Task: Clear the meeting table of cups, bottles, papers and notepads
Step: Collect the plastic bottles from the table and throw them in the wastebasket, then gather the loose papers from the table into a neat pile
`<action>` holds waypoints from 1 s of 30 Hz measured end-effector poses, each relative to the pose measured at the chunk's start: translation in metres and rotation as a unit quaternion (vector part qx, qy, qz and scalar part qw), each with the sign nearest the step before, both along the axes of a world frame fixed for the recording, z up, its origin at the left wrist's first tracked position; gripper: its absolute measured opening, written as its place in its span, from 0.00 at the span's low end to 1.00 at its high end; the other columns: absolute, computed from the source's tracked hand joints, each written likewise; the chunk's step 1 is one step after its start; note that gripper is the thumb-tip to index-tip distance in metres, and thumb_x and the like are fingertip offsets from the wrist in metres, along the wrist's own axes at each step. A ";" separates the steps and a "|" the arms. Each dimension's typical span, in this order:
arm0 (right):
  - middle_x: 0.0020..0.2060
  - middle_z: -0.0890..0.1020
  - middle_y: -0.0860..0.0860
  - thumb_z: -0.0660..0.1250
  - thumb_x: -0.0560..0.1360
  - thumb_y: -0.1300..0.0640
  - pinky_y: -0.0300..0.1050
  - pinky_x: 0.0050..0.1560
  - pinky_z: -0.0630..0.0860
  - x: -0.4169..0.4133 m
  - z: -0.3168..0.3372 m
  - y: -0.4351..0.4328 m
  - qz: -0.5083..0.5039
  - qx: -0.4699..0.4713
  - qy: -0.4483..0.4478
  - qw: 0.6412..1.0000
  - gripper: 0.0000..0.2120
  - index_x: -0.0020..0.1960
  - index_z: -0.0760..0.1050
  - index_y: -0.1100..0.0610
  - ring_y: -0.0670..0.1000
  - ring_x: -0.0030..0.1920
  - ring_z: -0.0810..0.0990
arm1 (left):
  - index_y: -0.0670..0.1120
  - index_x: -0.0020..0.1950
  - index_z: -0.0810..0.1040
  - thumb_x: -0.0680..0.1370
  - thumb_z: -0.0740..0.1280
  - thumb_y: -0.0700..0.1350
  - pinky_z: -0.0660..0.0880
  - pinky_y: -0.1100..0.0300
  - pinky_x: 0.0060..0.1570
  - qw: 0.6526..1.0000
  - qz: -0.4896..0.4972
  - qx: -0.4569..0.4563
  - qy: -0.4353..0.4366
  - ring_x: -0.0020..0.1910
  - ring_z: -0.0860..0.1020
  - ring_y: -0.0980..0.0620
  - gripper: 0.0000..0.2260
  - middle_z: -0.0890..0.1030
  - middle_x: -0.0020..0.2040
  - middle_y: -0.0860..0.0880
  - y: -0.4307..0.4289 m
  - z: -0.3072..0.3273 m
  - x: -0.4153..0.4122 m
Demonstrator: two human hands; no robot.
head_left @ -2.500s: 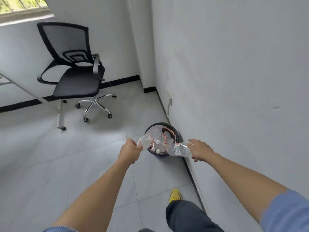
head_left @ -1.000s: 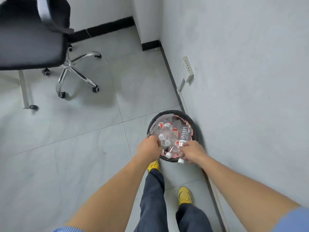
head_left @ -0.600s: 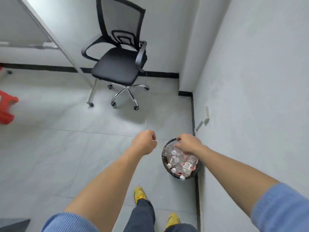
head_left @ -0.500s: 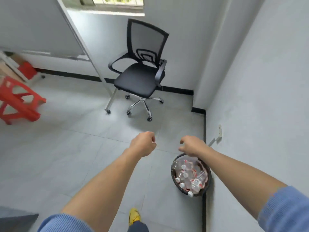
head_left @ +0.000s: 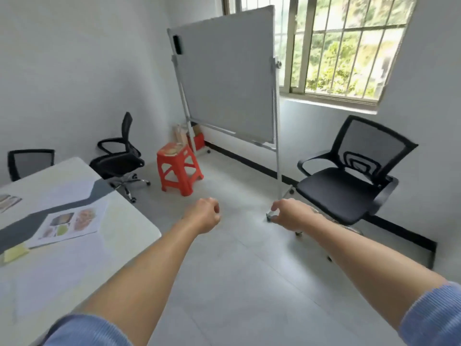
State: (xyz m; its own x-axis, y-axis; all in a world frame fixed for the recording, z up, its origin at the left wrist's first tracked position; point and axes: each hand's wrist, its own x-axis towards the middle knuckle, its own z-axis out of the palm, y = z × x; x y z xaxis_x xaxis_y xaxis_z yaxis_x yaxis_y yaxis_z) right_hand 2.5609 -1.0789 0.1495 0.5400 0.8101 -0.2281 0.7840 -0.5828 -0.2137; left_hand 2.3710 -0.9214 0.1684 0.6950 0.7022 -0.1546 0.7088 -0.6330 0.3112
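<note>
The white meeting table (head_left: 119, 236) with a dark grey band fills the lower left. On it lie a printed sheet with pictures (head_left: 67, 224), a yellow sticky notepad (head_left: 15, 253) near the left edge, and part of another printed paper (head_left: 7, 202). My left hand (head_left: 204, 216) is held out over the floor right of the table, curled into a fist with nothing in it. My right hand (head_left: 290, 216) hovers further right, fingers loosely curled, also holding nothing. No cups or bottles are in view.
A whiteboard on a wheeled stand (head_left: 224, 81) stands ahead, with a red plastic stool (head_left: 178, 168) beside it. One black office chair (head_left: 349, 181) sits at the right under the window, and two more (head_left: 119, 156) are behind the table. Grey tiled floor lies between.
Both hands let go of their bottles into the bin by the wall and came away empty. The view has swung left and up from the bin to the table and whiteboard.
</note>
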 end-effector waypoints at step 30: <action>0.58 0.81 0.52 0.67 0.75 0.46 0.46 0.59 0.75 -0.095 -0.013 0.689 0.432 -0.045 0.021 0.900 0.19 0.65 0.74 0.49 0.55 0.60 0.78 | 0.48 0.57 0.76 0.77 0.65 0.49 0.71 0.59 0.48 0.867 0.490 -0.092 -0.011 0.55 0.77 0.46 0.10 0.78 0.57 0.48 0.436 -0.042 -0.170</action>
State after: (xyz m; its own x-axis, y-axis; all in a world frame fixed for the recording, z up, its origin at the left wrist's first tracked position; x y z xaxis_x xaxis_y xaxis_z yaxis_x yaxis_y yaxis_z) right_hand 2.4658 -0.3895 0.1364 -0.2942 0.9010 -0.3189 0.9452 0.2248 -0.2368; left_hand 2.2012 -0.4856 0.1260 -0.2168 0.9222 -0.3203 0.8708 0.3310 0.3635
